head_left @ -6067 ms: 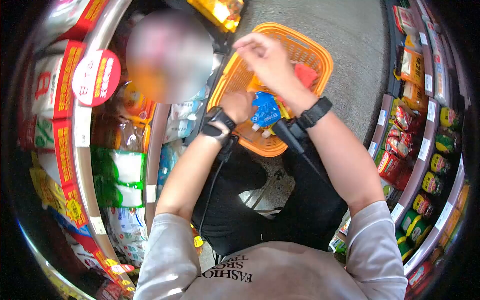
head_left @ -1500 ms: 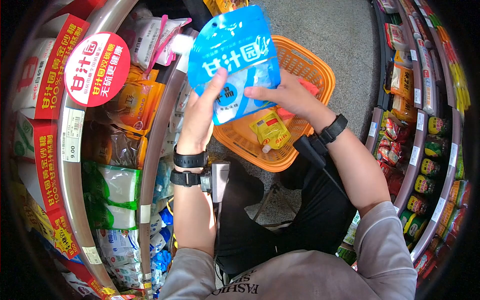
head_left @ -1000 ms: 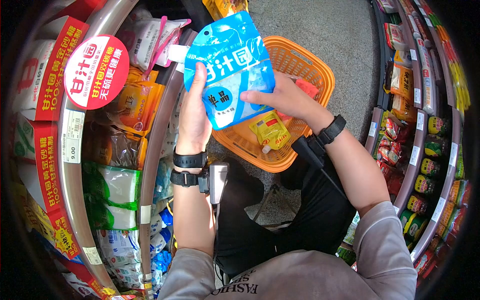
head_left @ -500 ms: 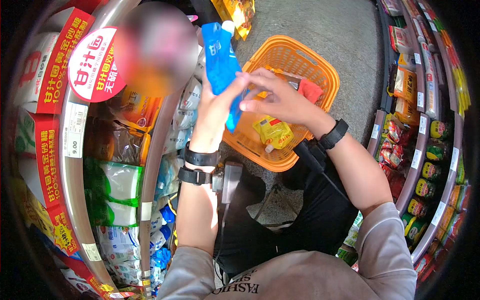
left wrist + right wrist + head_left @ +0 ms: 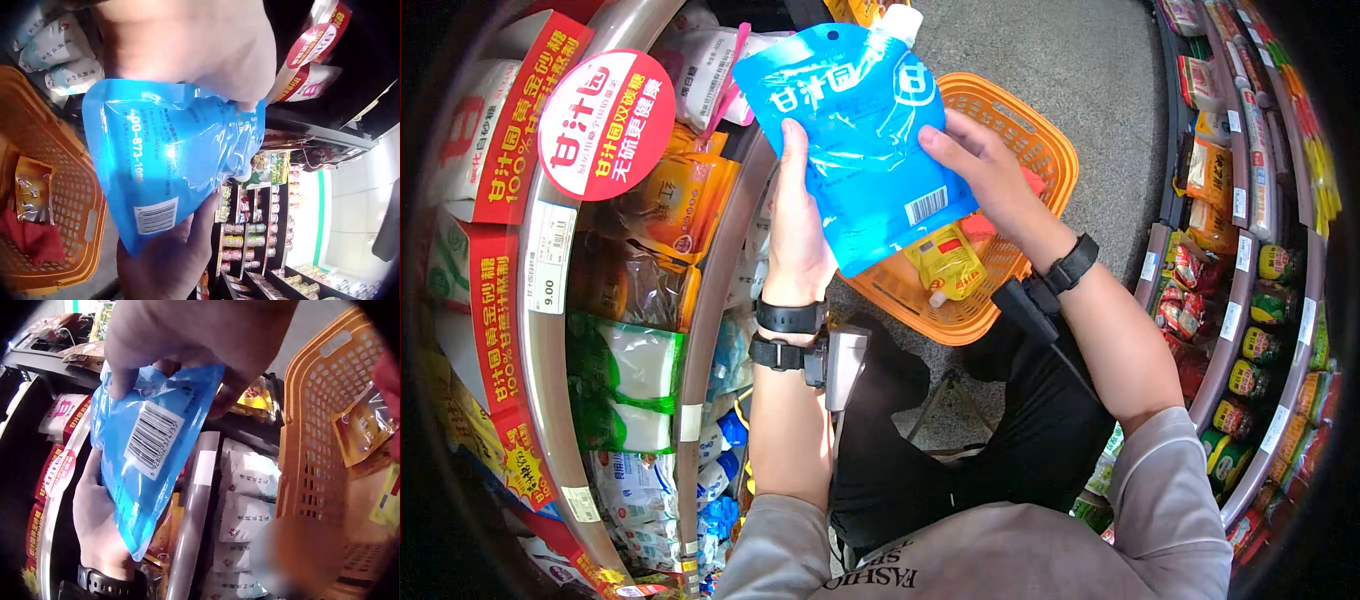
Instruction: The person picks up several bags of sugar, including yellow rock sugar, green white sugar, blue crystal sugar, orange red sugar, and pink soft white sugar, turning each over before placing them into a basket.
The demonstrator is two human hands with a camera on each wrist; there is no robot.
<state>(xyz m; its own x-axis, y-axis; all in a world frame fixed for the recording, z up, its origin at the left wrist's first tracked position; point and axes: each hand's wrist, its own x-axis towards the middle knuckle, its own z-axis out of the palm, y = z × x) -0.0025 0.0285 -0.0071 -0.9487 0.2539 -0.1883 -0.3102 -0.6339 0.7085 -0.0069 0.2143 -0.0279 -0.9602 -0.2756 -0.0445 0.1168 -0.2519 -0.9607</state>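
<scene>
Both hands hold up a blue sugar pouch (image 5: 870, 130) over the basket. My left hand (image 5: 795, 240) grips its left side, thumb lying on the near face. On the other side, my right hand (image 5: 990, 175) pinches the edge with its thumb in front. A white cap (image 5: 903, 22) tops the pouch's upper right corner, and a barcode (image 5: 926, 205) shows near the bottom. In the right wrist view the right-hand fingers (image 5: 125, 381) curl over the pouch, which is creased there. The left hand (image 5: 97, 519) supports it from the other side.
Below the pouch stands an orange basket (image 5: 930, 325) with a yellow spouted pouch (image 5: 950, 262), a red item (image 5: 31, 240) and an orange-brown packet (image 5: 34, 187). Shelves of bagged sugar (image 5: 645, 370) rise close on the left; jars (image 5: 1260, 343) line the right shelves.
The blue pouch lay in the basket at first, then was lifted out. Both hands have since turned it over, from its windowed front to the barcode side, with the cap now at upper right.
</scene>
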